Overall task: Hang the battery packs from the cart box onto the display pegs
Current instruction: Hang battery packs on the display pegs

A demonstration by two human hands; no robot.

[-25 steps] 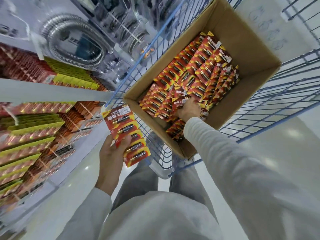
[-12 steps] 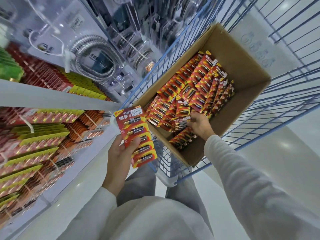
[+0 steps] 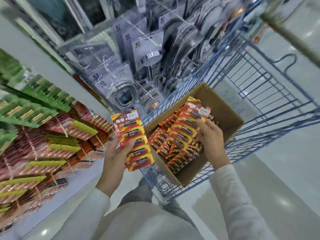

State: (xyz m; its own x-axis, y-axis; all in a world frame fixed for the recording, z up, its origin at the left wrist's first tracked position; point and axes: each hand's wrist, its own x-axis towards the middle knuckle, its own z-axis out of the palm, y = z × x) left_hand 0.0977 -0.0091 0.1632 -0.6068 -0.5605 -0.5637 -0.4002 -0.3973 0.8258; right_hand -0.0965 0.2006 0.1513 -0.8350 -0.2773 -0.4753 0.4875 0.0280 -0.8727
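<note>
Battery strip (image 3: 134,141), long and red-and-yellow, is gripped in the left hand (image 3: 114,158), thumb across its face. Its long axis is upright and the price-tag end points away from the person. The right hand (image 3: 210,137) grips a second strip (image 3: 187,123) along its edge. This one tilts much the same way, and its lower end is lost among the loose packs (image 3: 166,146) in the cardboard box (image 3: 232,118), which sits in the blue wire cart (image 3: 270,104). The display pegs (image 3: 65,134), crowded with red and green cards, lie to the left of the left hand, so that hand is the nearer one. The right hand would have to cross the cart's rim and pass the other strip to reach them. By my judgement, each strip's far end must be turned toward a peg tip, though no hang hole can be made out. Beyond the cart hang packaged shower heads (image 3: 150,58), blurred.
</note>
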